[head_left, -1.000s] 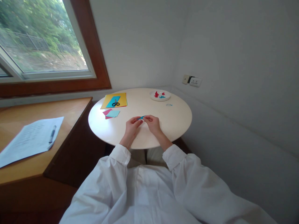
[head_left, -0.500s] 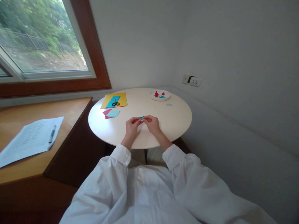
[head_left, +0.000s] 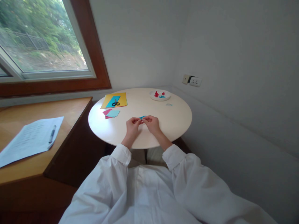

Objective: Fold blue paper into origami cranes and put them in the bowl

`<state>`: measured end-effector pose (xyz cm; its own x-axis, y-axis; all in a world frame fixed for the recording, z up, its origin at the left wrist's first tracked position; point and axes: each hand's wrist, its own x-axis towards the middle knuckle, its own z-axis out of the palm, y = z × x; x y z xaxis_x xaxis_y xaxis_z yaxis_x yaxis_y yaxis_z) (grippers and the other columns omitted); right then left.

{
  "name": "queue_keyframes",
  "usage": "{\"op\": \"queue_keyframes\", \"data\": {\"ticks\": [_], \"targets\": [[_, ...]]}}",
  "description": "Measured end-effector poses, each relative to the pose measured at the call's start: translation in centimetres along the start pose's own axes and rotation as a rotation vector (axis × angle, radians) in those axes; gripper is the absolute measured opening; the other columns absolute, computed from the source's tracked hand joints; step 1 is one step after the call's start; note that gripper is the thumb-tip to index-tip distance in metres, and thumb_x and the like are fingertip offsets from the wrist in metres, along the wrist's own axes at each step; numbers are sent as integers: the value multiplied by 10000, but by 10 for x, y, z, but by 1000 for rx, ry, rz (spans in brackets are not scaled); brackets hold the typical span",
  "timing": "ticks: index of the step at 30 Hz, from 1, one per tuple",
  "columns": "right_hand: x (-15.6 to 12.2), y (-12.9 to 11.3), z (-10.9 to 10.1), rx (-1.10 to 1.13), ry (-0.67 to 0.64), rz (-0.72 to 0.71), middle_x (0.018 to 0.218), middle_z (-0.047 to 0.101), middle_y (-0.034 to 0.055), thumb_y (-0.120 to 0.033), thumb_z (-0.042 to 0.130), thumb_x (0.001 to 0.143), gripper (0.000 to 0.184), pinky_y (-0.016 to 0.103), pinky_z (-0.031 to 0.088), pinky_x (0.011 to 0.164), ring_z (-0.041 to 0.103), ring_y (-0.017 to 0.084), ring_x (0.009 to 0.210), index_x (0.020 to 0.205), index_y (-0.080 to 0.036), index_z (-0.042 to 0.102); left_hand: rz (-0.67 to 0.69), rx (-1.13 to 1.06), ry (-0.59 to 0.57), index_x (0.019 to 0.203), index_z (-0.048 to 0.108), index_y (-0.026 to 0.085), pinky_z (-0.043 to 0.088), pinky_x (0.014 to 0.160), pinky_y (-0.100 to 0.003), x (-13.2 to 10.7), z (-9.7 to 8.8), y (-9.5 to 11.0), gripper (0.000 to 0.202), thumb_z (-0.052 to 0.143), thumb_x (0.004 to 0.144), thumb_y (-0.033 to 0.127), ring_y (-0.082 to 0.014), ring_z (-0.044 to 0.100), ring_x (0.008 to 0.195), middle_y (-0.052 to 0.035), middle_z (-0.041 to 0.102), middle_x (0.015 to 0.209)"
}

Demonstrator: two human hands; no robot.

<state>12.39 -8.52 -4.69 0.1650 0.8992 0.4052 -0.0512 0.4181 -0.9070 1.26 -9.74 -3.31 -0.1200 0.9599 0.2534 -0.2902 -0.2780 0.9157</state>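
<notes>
My left hand [head_left: 132, 126] and my right hand [head_left: 152, 123] meet over the near middle of a round white table [head_left: 177, 121]. Both pinch a small blue piece of paper [head_left: 142, 117] between their fingertips, just above the tabletop. Most of the paper is hidden by my fingers. My white sleeves reach down to the table's near edge.
Yellow and blue sheets with black scissors [head_left: 115, 102] lie at the table's back left, pink and light blue squares [head_left: 111, 113] nearer. A white plate [head_left: 160, 95] with red and blue folded bits sits at the back. A wooden desk [head_left: 70, 109] with paper and pen [head_left: 52, 134] stands left.
My hands have shifted only slightly; the blue paper shows a little less between the fingers than a second ago.
</notes>
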Motion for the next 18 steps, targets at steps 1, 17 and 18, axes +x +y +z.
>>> {"op": "queue_keyframes", "data": {"ticks": [1, 17, 18], "targets": [[0, 0, 0, -2, 3, -1, 665, 694, 36, -344, 684, 607, 170, 341, 550, 670, 666, 196, 654, 643, -187, 629, 1, 6, 3, 615, 629, 129, 513, 677, -320, 0, 0, 0, 162, 756, 563, 215, -142, 613, 594, -14, 638, 576], [-3, 1, 2, -105, 32, -15, 630, 686, 24, -271, 631, 647, 85, 317, 559, 617, 663, 182, 600, 638, -187, 619, 3, 95, 42, 611, 580, 130, 472, 595, -274, 1, 3, -4, 123, 695, 605, 171, -131, 598, 547, 7, 594, 547], [-3, 0, 2, -112, 33, -14, 626, 686, 22, -264, 626, 650, 79, 312, 560, 612, 664, 181, 597, 637, -187, 618, 0, 99, 41, 614, 577, 131, 470, 592, -274, 1, 3, -4, 126, 696, 606, 172, -132, 599, 544, 7, 593, 545]]}}
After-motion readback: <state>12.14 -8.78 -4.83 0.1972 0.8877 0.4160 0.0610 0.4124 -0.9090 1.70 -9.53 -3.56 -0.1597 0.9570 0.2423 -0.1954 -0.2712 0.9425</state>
